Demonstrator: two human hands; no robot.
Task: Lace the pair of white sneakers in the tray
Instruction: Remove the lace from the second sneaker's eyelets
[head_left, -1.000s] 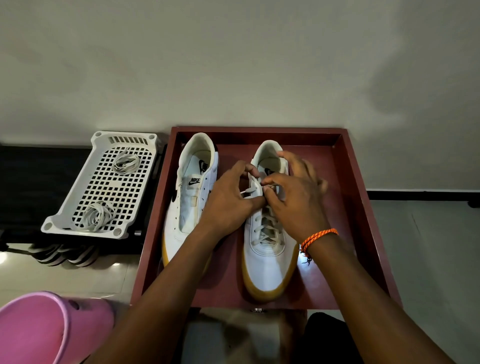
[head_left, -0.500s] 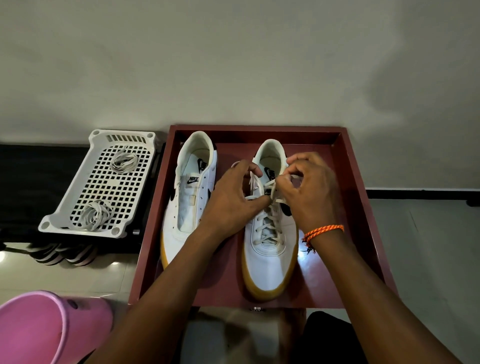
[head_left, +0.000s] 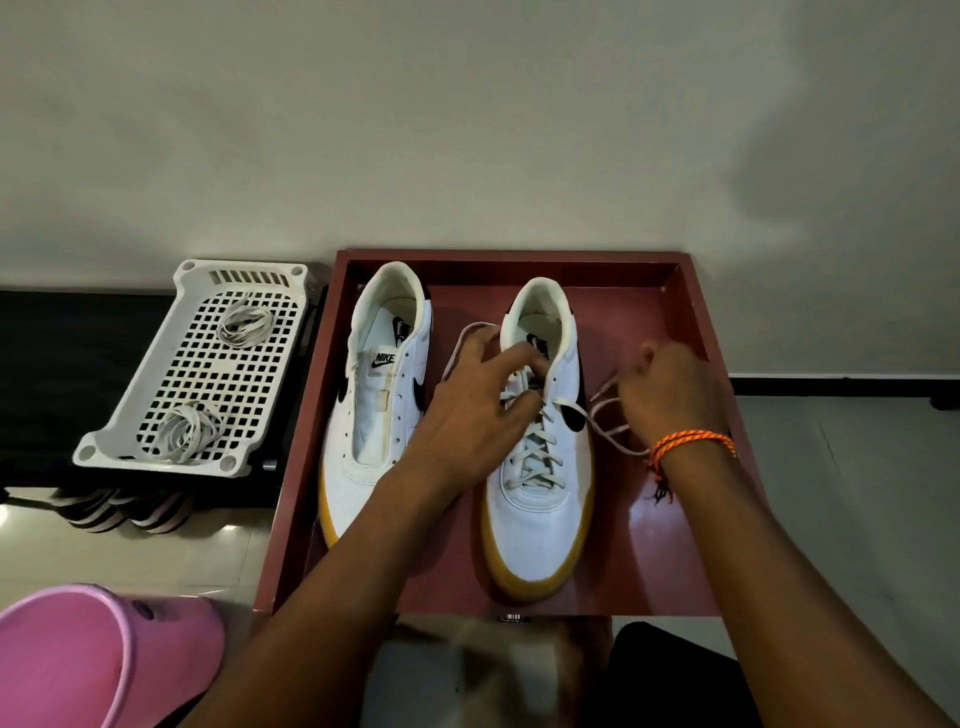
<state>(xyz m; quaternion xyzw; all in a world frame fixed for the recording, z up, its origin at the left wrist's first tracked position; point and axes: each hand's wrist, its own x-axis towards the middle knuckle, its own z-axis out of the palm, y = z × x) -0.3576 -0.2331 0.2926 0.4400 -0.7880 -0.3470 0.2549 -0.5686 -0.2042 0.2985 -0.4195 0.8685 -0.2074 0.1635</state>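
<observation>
Two white sneakers with yellow soles stand in a dark red tray (head_left: 670, 551). The left sneaker (head_left: 363, 467) has no lace in it. The right sneaker (head_left: 540, 530) carries a white lace (head_left: 608, 431) crossed through most of its eyelets. My left hand (head_left: 475, 405) rests over the top eyelets of the right sneaker and pinches the lace there, with one loose end looping over its knuckles. To the right of that shoe, my right hand (head_left: 672, 395) grips the other lace end and holds it stretched sideways.
A white perforated basket (head_left: 244, 270) sits left of the tray with two bundled laces (head_left: 244, 325) (head_left: 187, 431) in it. A pink clog (head_left: 78, 660) lies at the lower left. Striped slippers (head_left: 119, 512) lie under the basket. A wall rises behind the tray.
My right hand has moved from the top eyelets out to the right, drawing the lace end with it. My left hand stays on the shoe.
</observation>
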